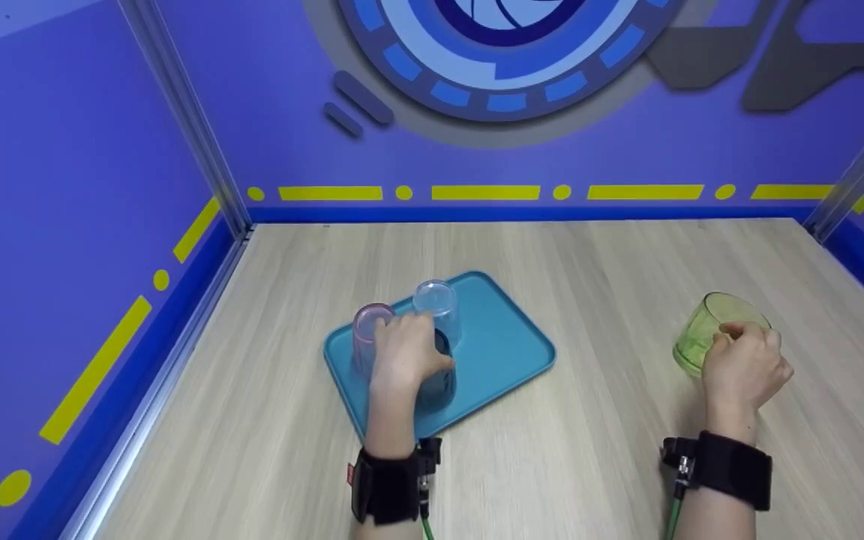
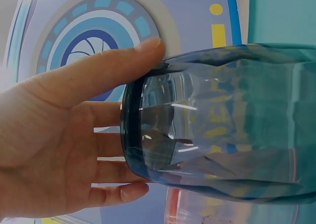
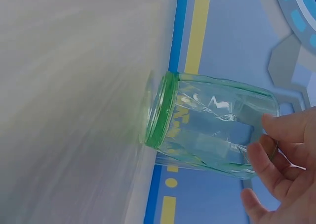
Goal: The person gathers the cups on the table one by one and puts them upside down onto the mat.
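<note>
My left hand [image 1: 406, 352] is over a dark blue glass [image 2: 217, 125] on the blue tray [image 1: 507, 352]. The glass stands upside down, thick base up, with the thumb at one side of the base and the fingers behind it. In the head view, that hand partly hides it. A pink glass [image 1: 366, 337] and a clear glass [image 1: 438, 304] stand beside it on the tray. Off to the right, my right hand [image 1: 747, 367] pinches the rim of a green glass [image 3: 212, 125], whose thick base is down at the tabletop.
The wooden tabletop [image 1: 589, 300] carries the tray left of centre, set at an angle. Blue panels with yellow markings close off the back [image 1: 252, 150], left and right sides. Each wrist wears a black strap with a green cable.
</note>
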### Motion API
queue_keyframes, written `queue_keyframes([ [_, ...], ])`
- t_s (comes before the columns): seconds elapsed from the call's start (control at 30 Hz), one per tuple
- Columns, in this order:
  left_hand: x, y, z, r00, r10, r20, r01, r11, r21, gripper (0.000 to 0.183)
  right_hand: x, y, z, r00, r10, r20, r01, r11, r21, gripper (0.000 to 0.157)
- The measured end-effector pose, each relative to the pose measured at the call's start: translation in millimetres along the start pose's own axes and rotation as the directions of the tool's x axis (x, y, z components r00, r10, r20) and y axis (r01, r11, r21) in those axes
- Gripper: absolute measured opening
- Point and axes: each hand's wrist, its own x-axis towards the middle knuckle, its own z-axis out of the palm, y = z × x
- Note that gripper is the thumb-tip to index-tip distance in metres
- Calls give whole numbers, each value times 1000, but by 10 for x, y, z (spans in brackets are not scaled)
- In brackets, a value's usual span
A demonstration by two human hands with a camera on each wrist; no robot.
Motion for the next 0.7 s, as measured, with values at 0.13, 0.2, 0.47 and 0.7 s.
queue_keyframes([
  [0.13, -1, 0, -5, 1000, 3, -3, -3, 1000, 11, 50, 0, -10, -11, 1000, -2, -4, 2, 1000, 21, 21],
  [0.2, -3, 1, -9, 1000, 3, -3, -3, 1000, 14, 50, 4, -15, -16, 1000, 3, 2, -3, 1000, 25, 21],
  [0.47, 3, 1, -6, 1000, 1, 8, -1, 1000, 10, 47, 15, -15, -22, 1000, 8, 6, -8, 999, 40, 23],
  [0.7, 1, -9, 4, 999, -11, 32, 11, 1000, -10, 46, 8, -10, -21, 1000, 2, -18, -1, 998, 57, 21],
])
